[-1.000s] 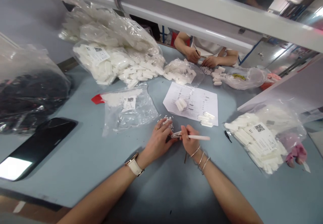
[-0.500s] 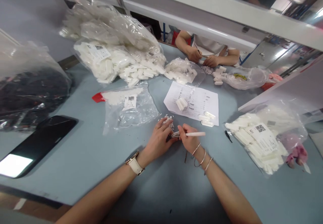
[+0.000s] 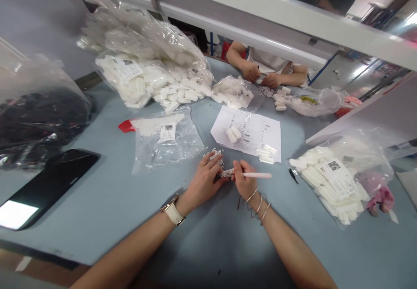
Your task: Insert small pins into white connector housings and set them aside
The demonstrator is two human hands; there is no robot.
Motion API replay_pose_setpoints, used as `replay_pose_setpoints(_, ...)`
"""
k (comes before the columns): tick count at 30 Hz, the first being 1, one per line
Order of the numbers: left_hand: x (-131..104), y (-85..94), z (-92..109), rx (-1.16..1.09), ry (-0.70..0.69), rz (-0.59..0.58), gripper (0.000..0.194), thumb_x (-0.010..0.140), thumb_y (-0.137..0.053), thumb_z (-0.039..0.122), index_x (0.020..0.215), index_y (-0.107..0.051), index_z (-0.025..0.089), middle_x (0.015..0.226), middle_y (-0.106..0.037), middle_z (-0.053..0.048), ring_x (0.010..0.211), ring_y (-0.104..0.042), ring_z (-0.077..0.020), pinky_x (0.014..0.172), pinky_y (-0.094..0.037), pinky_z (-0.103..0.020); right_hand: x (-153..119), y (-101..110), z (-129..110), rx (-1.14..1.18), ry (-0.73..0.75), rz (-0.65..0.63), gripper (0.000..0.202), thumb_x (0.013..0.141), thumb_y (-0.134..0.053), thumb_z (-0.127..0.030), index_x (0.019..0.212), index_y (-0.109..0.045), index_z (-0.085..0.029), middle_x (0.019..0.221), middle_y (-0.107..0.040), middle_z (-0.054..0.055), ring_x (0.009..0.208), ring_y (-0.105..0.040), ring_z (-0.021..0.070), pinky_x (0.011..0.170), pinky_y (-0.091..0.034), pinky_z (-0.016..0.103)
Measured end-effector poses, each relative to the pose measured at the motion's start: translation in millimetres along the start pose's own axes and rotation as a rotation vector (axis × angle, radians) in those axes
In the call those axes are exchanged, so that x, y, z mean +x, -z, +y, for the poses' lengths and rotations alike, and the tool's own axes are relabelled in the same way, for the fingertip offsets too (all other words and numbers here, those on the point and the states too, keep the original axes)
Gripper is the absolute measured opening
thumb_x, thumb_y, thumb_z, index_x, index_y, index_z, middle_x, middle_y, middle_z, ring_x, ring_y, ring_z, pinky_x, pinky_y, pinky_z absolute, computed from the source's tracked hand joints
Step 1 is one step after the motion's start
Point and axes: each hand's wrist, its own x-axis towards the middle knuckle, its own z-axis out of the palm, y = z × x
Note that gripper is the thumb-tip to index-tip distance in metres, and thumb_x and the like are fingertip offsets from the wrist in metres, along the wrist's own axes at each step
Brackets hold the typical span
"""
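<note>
Between the thumb and fingers of my left hand point(image 3: 206, 177) is the end of a small white plastic piece point(image 3: 226, 173) with an open, dark-patterned top. Some of that hand's fingers reach over a pile of tiny white parts point(image 3: 216, 154). My right hand point(image 3: 244, 181) is closed round a pale pink pen-like tool point(image 3: 259, 175), held nearly level, its tip at the white piece. Beyond my hands, a printed sheet point(image 3: 224, 122) carries white plastic pieces point(image 3: 233, 134), and more point(image 3: 266, 159) rest at its near right corner.
A clear bag with a label point(image 3: 167, 133) and a red scoop-like end point(image 3: 126, 126) lies left. Bags of white pieces stand at the back point(image 3: 137, 80) and right point(image 3: 335, 180). A phone-like black slab point(image 3: 65, 180) lies far left. Across the table, a person's hands point(image 3: 270, 80) work.
The pink tool and my right hand have shifted slightly right, away from the white piece. My left hand stays almost in place.
</note>
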Motion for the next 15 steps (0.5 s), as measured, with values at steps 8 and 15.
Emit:
replay_pose_setpoints(8,0.5,1.0,2.2,0.01,0.0,0.009,0.012,0.078,-0.062,0.024,0.072,-0.054,0.018,0.123,-0.058,-0.015,0.127,-0.038,-0.032,0.104,-0.037,-0.055,0.9,-2.1,6.0,-0.109,0.032,-0.048,0.041,0.089,-0.039,-0.043,0.054,-0.031,-0.023,0.043,-0.045,-0.004,0.041,-0.045,0.0104,0.047,-0.035,0.023)
replay_pose_setpoints(15,0.2,0.7,0.8,-0.004,0.013,-0.005,0.013,0.079,-0.062,0.026,0.072,-0.056,0.018,0.123,-0.058,-0.015,0.129,-0.037,-0.0314,0.105,-0.035,-0.055,1.1,-1.4,4.6,-0.096,0.015,-0.06,0.04,0.089,-0.038,-0.043,0.055,-0.03,-0.023,0.043,-0.043,-0.005,0.042,-0.044,0.0103,0.047,-0.034,0.023)
